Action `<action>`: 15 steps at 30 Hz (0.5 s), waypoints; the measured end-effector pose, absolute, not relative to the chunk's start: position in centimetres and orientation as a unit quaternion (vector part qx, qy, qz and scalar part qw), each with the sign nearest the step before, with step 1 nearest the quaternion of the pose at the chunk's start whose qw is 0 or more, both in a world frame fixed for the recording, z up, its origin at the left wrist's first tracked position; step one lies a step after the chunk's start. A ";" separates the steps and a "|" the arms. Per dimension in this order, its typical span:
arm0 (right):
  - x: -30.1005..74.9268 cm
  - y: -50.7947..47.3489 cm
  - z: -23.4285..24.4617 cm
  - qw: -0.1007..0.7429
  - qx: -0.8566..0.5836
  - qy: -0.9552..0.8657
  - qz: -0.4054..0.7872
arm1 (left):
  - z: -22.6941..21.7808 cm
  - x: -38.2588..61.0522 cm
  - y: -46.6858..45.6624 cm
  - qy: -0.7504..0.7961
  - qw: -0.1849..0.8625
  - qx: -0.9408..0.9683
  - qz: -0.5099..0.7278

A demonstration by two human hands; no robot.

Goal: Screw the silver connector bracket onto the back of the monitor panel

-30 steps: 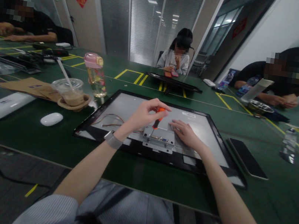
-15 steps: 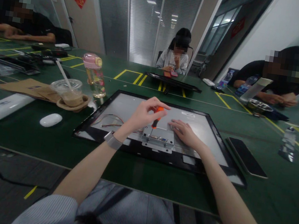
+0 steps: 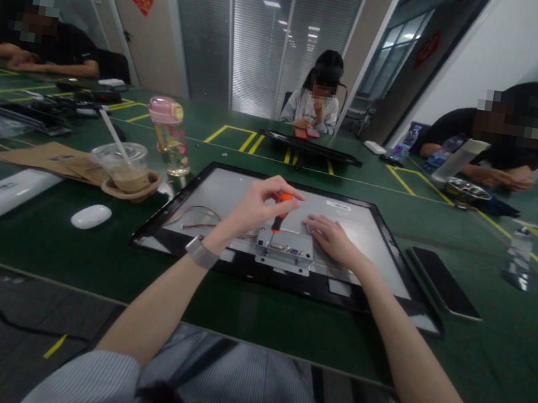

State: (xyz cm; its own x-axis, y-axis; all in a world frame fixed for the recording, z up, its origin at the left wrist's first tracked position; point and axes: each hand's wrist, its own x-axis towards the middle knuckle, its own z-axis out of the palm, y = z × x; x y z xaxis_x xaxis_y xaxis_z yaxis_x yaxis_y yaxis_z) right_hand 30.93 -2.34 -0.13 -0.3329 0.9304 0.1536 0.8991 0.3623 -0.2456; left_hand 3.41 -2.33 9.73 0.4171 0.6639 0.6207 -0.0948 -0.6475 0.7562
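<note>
Seen from my head: my left hand (image 3: 254, 207) pinches the orange screwdriver (image 3: 281, 209) between thumb and fingertips, tip down on the metal bracket (image 3: 285, 254) of the monitor back (image 3: 223, 189). My right hand (image 3: 331, 238) lies flat beside it, fingers loosely spread.

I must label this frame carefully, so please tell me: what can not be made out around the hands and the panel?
Screw under the screwdriver tip: too small, head view.
Its handle: mostly hidden by the left hand, head view.
Surface of the panel under the right hand: covered by it, head view.
Text of the label: blurred and too small, head view.
</note>
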 end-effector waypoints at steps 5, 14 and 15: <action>30.9 -2.3 -0.2 0.139 -0.558 -0.817 0.052 | 9.8 3.3 -2.2 0.183 0.386 0.750 0.505; 30.9 -2.4 0.0 0.128 -0.566 -0.812 0.065 | 9.8 3.4 -2.3 0.191 0.370 0.751 0.512; 30.9 -2.4 0.0 0.128 -0.566 -0.812 0.066 | 9.9 3.5 -2.3 0.193 0.358 0.754 0.516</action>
State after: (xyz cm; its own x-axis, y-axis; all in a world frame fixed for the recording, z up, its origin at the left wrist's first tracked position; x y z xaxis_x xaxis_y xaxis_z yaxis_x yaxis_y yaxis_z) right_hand 30.93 -2.37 -0.02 -0.3274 0.9354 0.1335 0.9017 0.3515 -0.2516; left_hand 3.45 -2.32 9.85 0.3929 0.6607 0.6396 -0.0778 -0.6691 0.7390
